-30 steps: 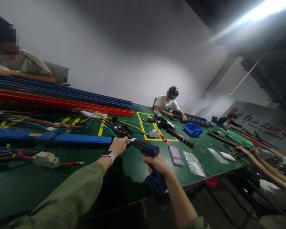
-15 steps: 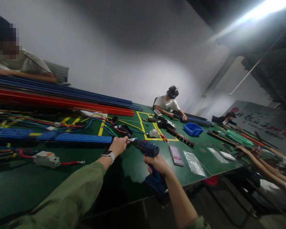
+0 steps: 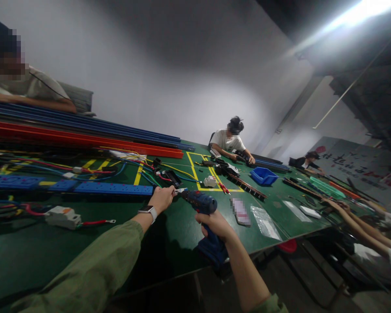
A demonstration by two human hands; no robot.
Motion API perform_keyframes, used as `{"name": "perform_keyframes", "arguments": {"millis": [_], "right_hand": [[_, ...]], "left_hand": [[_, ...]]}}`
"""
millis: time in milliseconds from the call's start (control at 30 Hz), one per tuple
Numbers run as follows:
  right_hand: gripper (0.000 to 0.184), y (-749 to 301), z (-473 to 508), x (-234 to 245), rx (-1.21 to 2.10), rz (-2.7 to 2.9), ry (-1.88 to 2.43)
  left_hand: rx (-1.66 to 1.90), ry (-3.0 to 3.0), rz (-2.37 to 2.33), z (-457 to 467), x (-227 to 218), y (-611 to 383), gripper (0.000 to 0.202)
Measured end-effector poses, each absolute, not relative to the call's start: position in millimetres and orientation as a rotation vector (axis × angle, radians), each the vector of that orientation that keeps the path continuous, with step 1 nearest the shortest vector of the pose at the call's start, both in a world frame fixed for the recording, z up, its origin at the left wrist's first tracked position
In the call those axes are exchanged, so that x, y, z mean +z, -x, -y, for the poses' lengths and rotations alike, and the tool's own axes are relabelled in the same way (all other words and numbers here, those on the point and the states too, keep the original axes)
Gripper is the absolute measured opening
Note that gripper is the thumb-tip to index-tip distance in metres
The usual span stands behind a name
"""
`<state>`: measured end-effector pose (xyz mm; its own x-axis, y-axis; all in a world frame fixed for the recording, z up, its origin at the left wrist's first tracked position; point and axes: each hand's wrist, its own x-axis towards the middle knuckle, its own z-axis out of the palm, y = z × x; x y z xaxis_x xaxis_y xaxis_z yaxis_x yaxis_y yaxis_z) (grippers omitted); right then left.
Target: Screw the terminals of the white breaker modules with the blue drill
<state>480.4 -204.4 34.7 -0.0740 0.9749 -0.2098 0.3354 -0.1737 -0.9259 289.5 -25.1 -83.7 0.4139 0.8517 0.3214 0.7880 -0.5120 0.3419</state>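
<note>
A long blue power strip (image 3: 114, 188) lies across the left of the table, its right end running in behind my left hand (image 3: 163, 198). The fingers of that hand are closed around this end, which they mostly hide. In my right hand (image 3: 217, 224) is a blue cordless drill (image 3: 200, 201), gripped by its handle and held level. Its nose points left at the fingertips of my left hand, and a small pale shiny piece shows between them. The exact contact at the drill's tip is too small to make out.
Left of my arm sits a grey-white circuit breaker (image 3: 63, 217) with a red lead. Beyond lie loose coloured wires (image 3: 114, 164), an orange channel (image 3: 143, 150) and another breaker (image 3: 210, 181). A phone (image 3: 240, 212), a plastic bag (image 3: 265, 222) and a blue bin (image 3: 263, 176) lie right. Co-workers sit around.
</note>
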Motion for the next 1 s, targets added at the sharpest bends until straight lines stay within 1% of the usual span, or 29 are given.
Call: {"name": "perform_keyframes", "arguments": {"millis": [267,533,1000], "right_hand": [[0.015,-482.2,202.7,31.0,1.25,1.436,1.524],[0.017,-484.4,204.9,35.3,1.28,1.416,1.489],[0.017,-481.1,207.6,37.2,1.21,1.406,1.579]], "left_hand": [[0.679,-2.52,-1.476,27.3,-80.4,-289.1,0.029],[0.648,-2.525,-1.502,31.5,-74.5,-288.6,0.025],[0.611,-2.528,-1.508,32.4,-73.1,-290.5,0.027]]}}
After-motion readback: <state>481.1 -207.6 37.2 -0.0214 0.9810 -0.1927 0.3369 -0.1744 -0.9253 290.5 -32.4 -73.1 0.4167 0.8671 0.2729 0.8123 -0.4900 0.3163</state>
